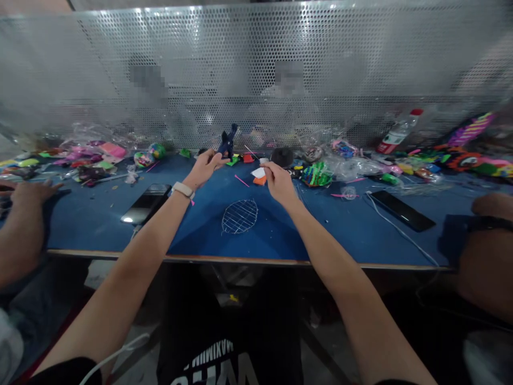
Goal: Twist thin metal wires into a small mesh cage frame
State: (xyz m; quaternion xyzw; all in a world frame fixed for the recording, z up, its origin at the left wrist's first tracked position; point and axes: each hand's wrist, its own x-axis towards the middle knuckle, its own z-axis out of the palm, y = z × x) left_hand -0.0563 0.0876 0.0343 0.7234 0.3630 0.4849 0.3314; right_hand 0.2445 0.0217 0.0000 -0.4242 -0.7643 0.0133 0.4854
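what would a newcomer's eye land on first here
Probably the oval wire grid, pale against the bare blue of the table between the forearms. Next comes the dark blue object at the left hand, standing out before the perforated metal screen. Bright clutter lines the screen's foot, with a red-capped bottle leaning at the right.

A grey perforated metal panel [240, 48] stands upright along the far side of a blue-topped table [200, 214], spanning nearly the full width, with bright light glints [194, 16] noted near its upper edge. The table's near edge [240, 260] shows a thin brownish strip. Below, the grey floor [100, 270] is dim, its finer detail indistinct.
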